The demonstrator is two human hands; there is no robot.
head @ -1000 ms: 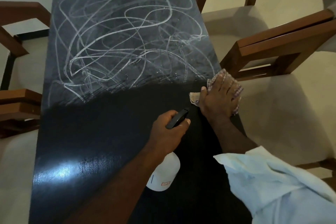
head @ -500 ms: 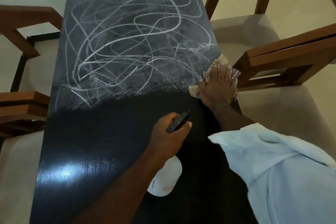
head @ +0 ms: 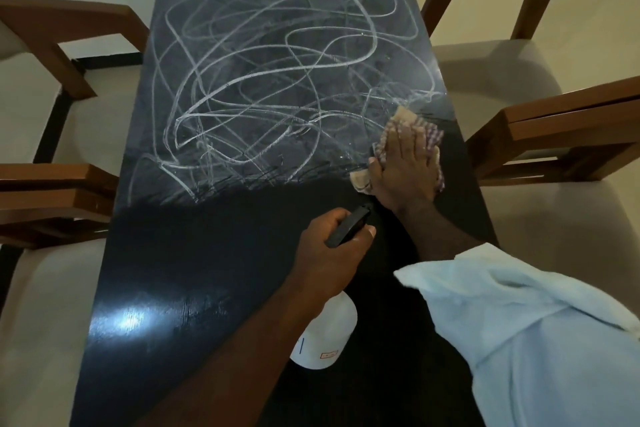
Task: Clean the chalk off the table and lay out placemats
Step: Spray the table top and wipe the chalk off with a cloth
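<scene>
R hand [head: 405,166] flat, fingers straight, presses cloth [head: 403,118] on table [head: 207,270] at 3 o'clock edge, chalk scribbles [head: 259,80] toward 12; L hand [head: 332,246] curled round spray bottle [head: 329,333] nr 6.

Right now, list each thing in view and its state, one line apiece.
table: near half wiped dark and glossy, far half chalked.
chalk scribbles: unwiped, covering the far half.
cloth: flat near the table's right edge, pressed down.
spray bottle: gripped at its black head, tilted.
left hand: fingers curled round the spray bottle.
right hand: fingers straight, pressing the cloth.
</scene>
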